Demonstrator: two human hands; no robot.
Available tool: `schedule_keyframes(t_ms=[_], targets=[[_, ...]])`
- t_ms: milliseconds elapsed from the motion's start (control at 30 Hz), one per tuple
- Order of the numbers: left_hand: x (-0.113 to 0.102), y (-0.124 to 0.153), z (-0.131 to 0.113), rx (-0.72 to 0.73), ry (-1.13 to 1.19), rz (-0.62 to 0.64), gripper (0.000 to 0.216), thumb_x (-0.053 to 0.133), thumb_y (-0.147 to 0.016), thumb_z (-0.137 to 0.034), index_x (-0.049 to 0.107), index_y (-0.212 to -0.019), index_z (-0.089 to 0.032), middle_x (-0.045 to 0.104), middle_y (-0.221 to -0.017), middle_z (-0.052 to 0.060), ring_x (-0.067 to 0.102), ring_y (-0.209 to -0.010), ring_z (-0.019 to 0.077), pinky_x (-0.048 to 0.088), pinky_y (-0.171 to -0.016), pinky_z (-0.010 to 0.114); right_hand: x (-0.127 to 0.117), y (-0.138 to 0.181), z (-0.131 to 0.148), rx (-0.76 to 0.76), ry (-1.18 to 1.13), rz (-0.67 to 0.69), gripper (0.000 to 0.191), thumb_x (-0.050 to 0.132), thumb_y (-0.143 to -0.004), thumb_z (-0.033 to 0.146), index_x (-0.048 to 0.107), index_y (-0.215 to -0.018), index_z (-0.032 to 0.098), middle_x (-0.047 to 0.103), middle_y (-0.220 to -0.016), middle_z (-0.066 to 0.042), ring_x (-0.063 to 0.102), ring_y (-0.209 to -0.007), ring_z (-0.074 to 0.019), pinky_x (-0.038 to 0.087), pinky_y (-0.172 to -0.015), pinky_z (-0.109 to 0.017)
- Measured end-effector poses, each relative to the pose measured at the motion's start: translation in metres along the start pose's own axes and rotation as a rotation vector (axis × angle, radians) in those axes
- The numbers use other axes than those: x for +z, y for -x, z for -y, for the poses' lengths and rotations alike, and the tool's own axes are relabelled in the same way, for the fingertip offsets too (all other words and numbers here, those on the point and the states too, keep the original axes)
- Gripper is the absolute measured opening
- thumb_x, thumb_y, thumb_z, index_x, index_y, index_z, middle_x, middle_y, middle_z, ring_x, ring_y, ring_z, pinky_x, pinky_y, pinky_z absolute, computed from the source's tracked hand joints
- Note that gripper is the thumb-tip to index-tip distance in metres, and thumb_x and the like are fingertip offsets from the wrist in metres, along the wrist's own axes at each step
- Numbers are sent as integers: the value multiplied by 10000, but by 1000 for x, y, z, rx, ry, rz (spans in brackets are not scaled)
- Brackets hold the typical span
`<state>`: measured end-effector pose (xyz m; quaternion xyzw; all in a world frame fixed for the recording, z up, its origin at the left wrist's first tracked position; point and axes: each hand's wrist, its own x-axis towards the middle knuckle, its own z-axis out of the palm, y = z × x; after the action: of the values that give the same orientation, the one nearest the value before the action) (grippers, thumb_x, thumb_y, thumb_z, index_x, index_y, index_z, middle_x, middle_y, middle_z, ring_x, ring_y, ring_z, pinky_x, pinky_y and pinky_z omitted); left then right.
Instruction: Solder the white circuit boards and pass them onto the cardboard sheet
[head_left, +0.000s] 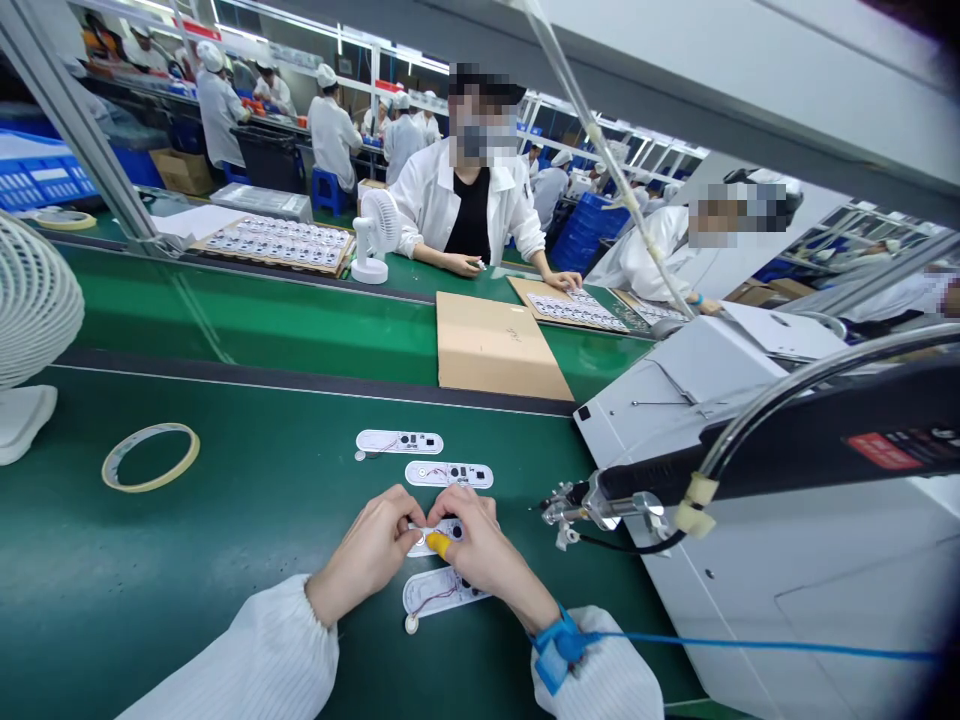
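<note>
My left hand [371,550] is closed, thumb and forefinger pinched at the left end of a white oblong panel [429,540] carrying small electronic parts. From the other side, my right hand [480,545] bends its fingers over the same panel and covers its right part. A yellow cover sits on my right thumb. Whatever lies between the fingertips is mostly hidden. Nearer to me, a similar panel [431,592] has red wires leading to a small round disc [411,624] past its edge. Beyond my hands lie two more panels, one closer [450,475] and one farther [399,441].
A tape roll [150,458] and a white fan [30,310] are at left. A screwdriver-like tool [592,505] juts in beside a white machine [750,560] at right. Cardboard [495,345] lies across the far ledge. A blue cord [735,645] runs from my right wrist. Co-workers sit opposite.
</note>
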<state>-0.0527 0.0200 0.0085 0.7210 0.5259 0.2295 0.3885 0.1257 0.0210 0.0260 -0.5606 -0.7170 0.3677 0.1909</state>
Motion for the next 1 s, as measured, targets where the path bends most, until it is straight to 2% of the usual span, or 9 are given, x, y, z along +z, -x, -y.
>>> schedule_keyframes(t_ms=[100, 167, 233, 300, 400, 500, 667, 1000], targets=[[3, 26, -6, 41, -27, -19, 142, 498, -943, -174, 588, -836, -204, 572, -853, 5, 564, -728, 164, 423, -649, 267, -11, 20, 1, -21, -48, -51, 236, 535, -768, 7, 522, -828, 235, 557, -918, 17, 526, -941, -198, 342, -859, -371], [14, 47, -7, 72, -105, 7, 47, 593, -915, -231, 583, -871, -216, 592, -897, 13, 592, -786, 194, 445, -666, 281, -12, 37, 0, -23, -78, -61, 262, 487, -766, -20, 496, -822, 236, 540, -884, 12, 526, -873, -192, 376, -791, -345], [25, 64, -5, 108, -214, 46, 124, 661, -851, -177, 596, -942, -231, 614, -970, 25, 610, -859, 228, 464, -699, 298, -6, 53, -3, -28, -101, -50, 291, 467, -750, -42, 489, -824, 239, 544, -890, 3, 525, -870, -198, 393, -764, -335], [33, 73, -2, 146, -285, 77, 193, 598, -859, -95, 605, -990, -237, 624, -995, 32, 619, -853, 224, 468, -699, 295, 4, 65, -8, -29, -119, -42, 309, 460, -747, -51, 491, -842, 241, 562, -928, -5, 526, -920, -209, 402, -812, -351], [31, 73, 0, 171, -294, 111, 261, 421, -928, -53, 614, -972, -223, 616, -943, 36, 614, -770, 188, 457, -664, 277, 16, 71, -14, -18, -147, -46, 295, 459, -774, -35, 491, -862, 245, 574, -958, -6, 530, -965, -213, 395, -884, -379], [21, 63, -2, 203, -278, 109, 310, 348, -947, -51, 612, -907, -209, 596, -919, 37, 606, -794, 190, 457, -685, 289, 20, 69, -17, -1, -163, -51, 299, 459, -760, -38, 482, -850, 246, 572, -948, 2, 538, -960, -209, 390, -884, -380], [19, 52, -2, 280, -328, 36, 301, 353, -957, -76, 609, -857, -200, 586, -870, 38, 586, -786, 206, 431, -643, 297, 20, 64, -13, 44, -142, -60, 299, 474, -720, -46, 458, -809, 239, 552, -898, 8, 532, -929, -211, 378, -854, -375], [24, 60, -1, 381, -311, -12, 375, 329, -930, -15, 655, -861, -185, 552, -853, 54, 529, -733, 195, 408, -623, 296, 21, 52, 0, 176, -15, -64, 314, 483, -638, -68, 487, -741, 229, 553, -836, 9, 513, -840, -220, 367, -759, -350]])
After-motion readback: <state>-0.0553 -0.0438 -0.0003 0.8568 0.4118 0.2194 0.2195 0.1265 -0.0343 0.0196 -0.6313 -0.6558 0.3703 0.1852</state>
